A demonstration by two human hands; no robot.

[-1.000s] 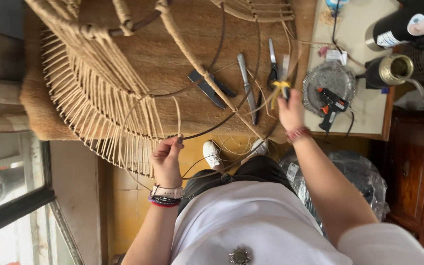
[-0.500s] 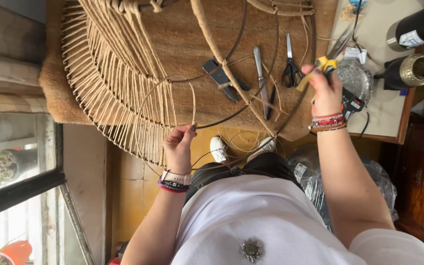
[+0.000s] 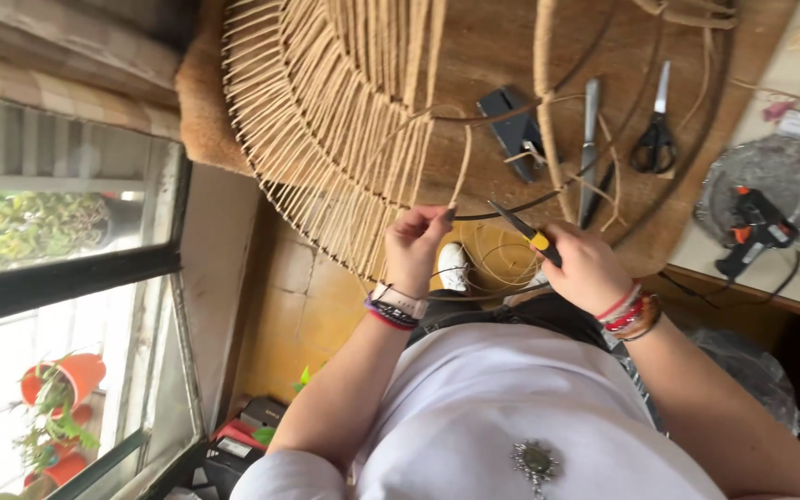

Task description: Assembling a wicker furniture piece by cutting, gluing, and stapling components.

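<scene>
Woven cane work [image 3: 326, 120], a big round frame strung with pale strands, spreads over the brown table [image 3: 502, 46] above both hands, and its dark outer rim curves down to pass just beside the left hand [image 3: 416, 248]. That hand is closed in a pinch on a single cane strand [image 3: 462, 162], which rises straight from the fingertips [image 3: 443, 215] toward the frame's inner ring. Left of this hand the table ends and the space drops open to a tiled wall and a window. The right hand [image 3: 585, 268] sits close beside the left, with only a narrow gap between them, fingers wrapped around the yellow handle of a small cutter [image 3: 525, 231] whose dark tip points toward the pinched strand. Above the right hand, a thick wrapped cane bar [image 3: 543, 102] runs away across the table, and beyond it lie a metal knife [image 3: 590, 148] and black-handled scissors [image 3: 656, 130], both clear of the hand. To the right of that hand, well apart, a glue gun [image 3: 754, 222] rests on a round metal tray [image 3: 770, 171] on a paler surface. A dark folded tool [image 3: 511, 125] lies above the gap between the hands.
</scene>
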